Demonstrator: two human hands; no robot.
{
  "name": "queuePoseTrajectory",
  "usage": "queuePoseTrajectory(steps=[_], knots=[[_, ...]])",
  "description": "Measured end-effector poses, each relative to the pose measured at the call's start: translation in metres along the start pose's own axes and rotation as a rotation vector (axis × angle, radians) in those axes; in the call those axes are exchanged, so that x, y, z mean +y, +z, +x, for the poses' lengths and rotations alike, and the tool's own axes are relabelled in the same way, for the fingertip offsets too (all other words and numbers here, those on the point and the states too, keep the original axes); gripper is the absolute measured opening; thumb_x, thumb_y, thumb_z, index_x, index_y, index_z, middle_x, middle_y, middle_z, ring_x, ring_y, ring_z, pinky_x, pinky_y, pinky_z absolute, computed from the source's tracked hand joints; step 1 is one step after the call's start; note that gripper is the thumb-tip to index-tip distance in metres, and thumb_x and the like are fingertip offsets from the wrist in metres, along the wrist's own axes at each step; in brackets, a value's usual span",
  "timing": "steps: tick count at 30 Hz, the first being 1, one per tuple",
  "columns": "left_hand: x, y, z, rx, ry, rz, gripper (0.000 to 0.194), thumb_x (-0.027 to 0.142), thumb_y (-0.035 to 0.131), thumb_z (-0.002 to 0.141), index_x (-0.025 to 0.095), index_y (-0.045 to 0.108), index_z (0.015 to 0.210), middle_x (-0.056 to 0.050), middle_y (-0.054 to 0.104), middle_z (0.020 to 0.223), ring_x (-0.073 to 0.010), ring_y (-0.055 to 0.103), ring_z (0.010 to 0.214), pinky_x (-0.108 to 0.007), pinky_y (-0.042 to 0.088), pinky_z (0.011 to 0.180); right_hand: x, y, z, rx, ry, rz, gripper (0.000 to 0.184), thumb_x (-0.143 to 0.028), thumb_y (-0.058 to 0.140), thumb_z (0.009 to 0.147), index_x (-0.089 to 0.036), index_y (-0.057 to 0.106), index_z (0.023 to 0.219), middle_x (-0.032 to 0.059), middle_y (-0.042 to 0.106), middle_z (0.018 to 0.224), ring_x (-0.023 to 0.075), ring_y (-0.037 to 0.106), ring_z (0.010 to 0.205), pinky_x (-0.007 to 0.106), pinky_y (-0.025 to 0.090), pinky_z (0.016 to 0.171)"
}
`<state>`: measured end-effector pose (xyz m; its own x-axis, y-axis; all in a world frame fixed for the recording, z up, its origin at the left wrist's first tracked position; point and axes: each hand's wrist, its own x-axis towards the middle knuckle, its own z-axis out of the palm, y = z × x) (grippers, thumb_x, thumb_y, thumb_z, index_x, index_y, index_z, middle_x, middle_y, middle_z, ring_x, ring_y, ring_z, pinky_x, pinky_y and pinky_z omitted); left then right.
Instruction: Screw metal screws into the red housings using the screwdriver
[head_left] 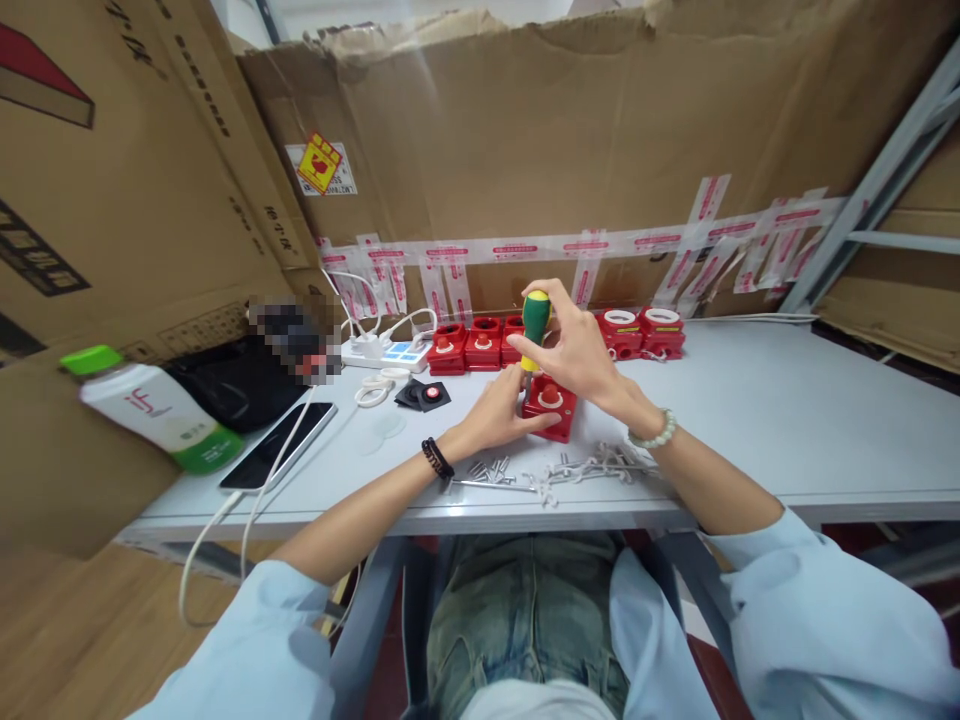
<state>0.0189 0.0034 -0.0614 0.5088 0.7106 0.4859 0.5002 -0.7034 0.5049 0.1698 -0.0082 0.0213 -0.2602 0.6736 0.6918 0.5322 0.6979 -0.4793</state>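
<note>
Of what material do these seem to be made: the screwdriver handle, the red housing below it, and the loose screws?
Screwdriver handle: probably plastic, perhaps rubber-coated; smooth green and yellow colouring.
Red housing: plastic or painted metal, I cannot tell; its even red has a slight gloss.
Loose screws: metal, most likely, given their bright silvery shine.

Table before a cardboard panel
A screwdriver stands over one housing; screws lie in front, a row of housings behind. Farther left: power strip, phone, bottle.
</note>
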Motion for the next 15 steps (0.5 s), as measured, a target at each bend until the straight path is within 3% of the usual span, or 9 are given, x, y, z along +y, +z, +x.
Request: queuePoseTrajectory(steps=[3, 8, 11, 13, 15], knots=[[0.000, 0.000, 0.000, -0.002, 0.002, -0.006, 0.057, 0.047, 0.071, 0.079, 0.018, 0.047, 0.122, -0.012, 0.058, 0.117, -0.0270, 0.058, 0.105, -0.045, 0.048, 0.091, -0.002, 0.005, -0.001, 0.045, 0.027, -0.077, 0.041, -0.033, 0.061, 0.081, -0.023, 0.044, 0.117, -0.0028, 0.054, 0.077, 0.0123, 0.046, 0.055, 0.032, 0.043, 0.062], [0.002, 0.000, -0.002, -0.004, -0.013, 0.036, 0.051, 0.050, 0.070, 0.080, 0.018, 0.049, 0.114, -0.010, 0.059, 0.109, -0.0264, 0.057, 0.098, -0.045, 0.048, 0.087, 0.000, -0.004, -0.001, 0.103, -0.001, 0.051, 0.042, -0.035, 0.060, 0.082, -0.024, 0.043, 0.119, 0.0019, 0.056, 0.089, 0.0168, 0.055, 0.066, 0.036, 0.048, 0.068], [0.005, -0.002, -0.003, -0.017, -0.026, 0.073, 0.053, 0.054, 0.069, 0.079, 0.020, 0.048, 0.114, -0.011, 0.058, 0.112, -0.0278, 0.058, 0.102, -0.046, 0.047, 0.088, -0.008, -0.022, -0.004, 0.259, -0.021, 0.092, 0.037, -0.034, 0.053, 0.087, -0.028, 0.040, 0.122, 0.0032, 0.057, 0.090, 0.0199, 0.056, 0.072, 0.039, 0.050, 0.070], [0.009, -0.001, -0.001, -0.014, -0.030, 0.092, 0.056, 0.057, 0.068, 0.079, 0.021, 0.047, 0.117, -0.012, 0.058, 0.117, -0.0299, 0.057, 0.108, -0.048, 0.046, 0.092, -0.016, -0.040, -0.010, 0.338, -0.039, 0.088, 0.027, -0.030, 0.052, 0.088, -0.027, 0.044, 0.113, 0.0032, 0.057, 0.090, 0.0183, 0.055, 0.071, 0.038, 0.049, 0.070], [0.013, 0.001, 0.003, -0.005, -0.046, 0.118, 0.063, 0.059, 0.067, 0.078, 0.020, 0.045, 0.121, -0.015, 0.058, 0.123, -0.0330, 0.057, 0.113, -0.051, 0.044, 0.095, -0.019, -0.058, -0.021, 0.308, -0.061, 0.026, 0.017, -0.032, 0.059, 0.084, -0.025, 0.050, 0.096, 0.0026, 0.057, 0.086, 0.0165, 0.052, 0.068, 0.036, 0.046, 0.067]])
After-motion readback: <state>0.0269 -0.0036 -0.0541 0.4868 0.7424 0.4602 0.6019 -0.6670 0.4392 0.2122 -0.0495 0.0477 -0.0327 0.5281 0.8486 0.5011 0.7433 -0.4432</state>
